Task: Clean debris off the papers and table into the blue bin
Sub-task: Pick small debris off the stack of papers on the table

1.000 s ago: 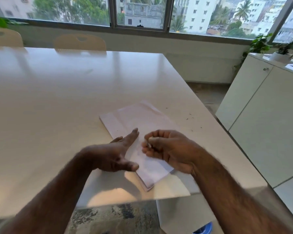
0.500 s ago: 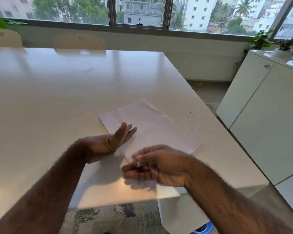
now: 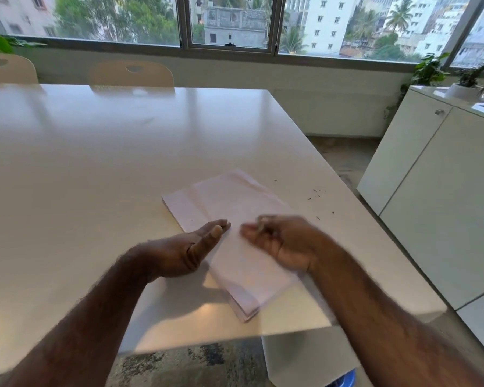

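Observation:
A stack of white papers [image 3: 229, 208] lies askew on the white table [image 3: 95, 169], near its front right corner. My left hand [image 3: 190, 250] stands on edge at the stack's left side, with straight fingers and the palm facing right. Over the papers, my right hand [image 3: 282, 241] is blurred; its curled fingers seem to pinch a small pale scrap [image 3: 261, 223]. Dark debris specks [image 3: 315, 194] dot the table to the right of the stack. A sliver of the blue bin [image 3: 344, 379] shows on the floor below the table's front edge.
White cabinets [image 3: 430, 196] stand close to the table's right side, with potted plants [image 3: 428, 71] on top. Two pale chairs [image 3: 132, 74] stand at the far side below the windows. A white table leg [image 3: 305, 358] drops beside the bin.
My right hand swept toward the front edge beside the left palm, then moved back up over the papers. My left hand stayed at the stack's left edge, palm open.

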`<state>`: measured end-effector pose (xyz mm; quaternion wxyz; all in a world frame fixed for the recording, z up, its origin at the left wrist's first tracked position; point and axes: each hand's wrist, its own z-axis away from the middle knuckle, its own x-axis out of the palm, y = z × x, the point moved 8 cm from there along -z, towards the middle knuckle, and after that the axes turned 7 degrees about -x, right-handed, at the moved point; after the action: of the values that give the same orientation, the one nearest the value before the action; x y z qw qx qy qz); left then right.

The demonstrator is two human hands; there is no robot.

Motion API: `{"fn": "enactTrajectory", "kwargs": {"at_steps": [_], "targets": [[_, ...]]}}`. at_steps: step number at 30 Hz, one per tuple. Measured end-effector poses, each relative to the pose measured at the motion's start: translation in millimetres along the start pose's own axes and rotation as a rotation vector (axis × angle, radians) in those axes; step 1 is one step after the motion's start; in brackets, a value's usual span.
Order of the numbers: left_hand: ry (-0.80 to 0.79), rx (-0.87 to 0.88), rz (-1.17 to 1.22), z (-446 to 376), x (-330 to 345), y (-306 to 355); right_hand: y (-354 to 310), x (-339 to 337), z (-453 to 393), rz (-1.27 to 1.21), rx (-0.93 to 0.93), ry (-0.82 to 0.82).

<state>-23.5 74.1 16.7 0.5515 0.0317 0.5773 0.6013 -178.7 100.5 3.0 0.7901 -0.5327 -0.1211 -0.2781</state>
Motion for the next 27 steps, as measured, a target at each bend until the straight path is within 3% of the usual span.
{"fn": "enactTrajectory", "kwargs": {"at_steps": [2, 4, 6, 8, 9, 11, 13, 14, 16, 18, 19, 20, 23, 24, 27], "targets": [[-0.003, 0.006, -0.113, -1, 4, 1, -43, -41, -27, -0.087, -0.268, 0.295], [0.01, 0.017, -0.229, 1, 9, -1, -67, -60, -32, 0.017, -0.432, 0.454], [0.089, 0.051, -0.316, 3, 14, -1, -59, -45, -25, 0.08, -0.394, 0.345], [0.168, 0.078, -0.414, 6, 20, -1, -29, -9, -14, 0.129, -0.188, 0.071], [0.186, 0.074, -0.449, 6, 21, -2, -15, 0, -9, 0.152, -0.086, 0.008], [0.202, 0.057, -0.481, 4, 22, -4, -19, -9, -17, 0.189, -0.121, 0.12], [0.224, 0.045, -0.497, 3, 22, -4, -53, -32, -28, 0.26, -0.364, 0.42], [0.228, 0.039, -0.501, 3, 22, -4, -61, -32, -28, 0.23, -0.422, 0.458], [0.226, 0.032, -0.5, 4, 22, -3, -50, -9, -28, 0.183, -0.357, 0.278], [0.217, 0.014, -0.497, 4, 20, -4, -22, 16, -20, 0.269, -0.17, 0.08], [0.212, 0.008, -0.5, 4, 19, -4, -13, 17, -21, 0.293, -0.127, 0.063], [0.209, 0.009, -0.501, 3, 20, -4, -14, 16, -23, 0.266, -0.139, 0.083], [0.204, 0.02, -0.488, 3, 22, -3, -54, -19, -47, 0.329, -0.437, 0.388], [0.204, 0.016, -0.486, 5, 22, -4, -57, -18, -51, 0.357, -0.456, 0.392], [0.211, 0.011, -0.507, 6, 20, -1, -35, 38, -52, 0.361, -0.308, 0.003]]}}
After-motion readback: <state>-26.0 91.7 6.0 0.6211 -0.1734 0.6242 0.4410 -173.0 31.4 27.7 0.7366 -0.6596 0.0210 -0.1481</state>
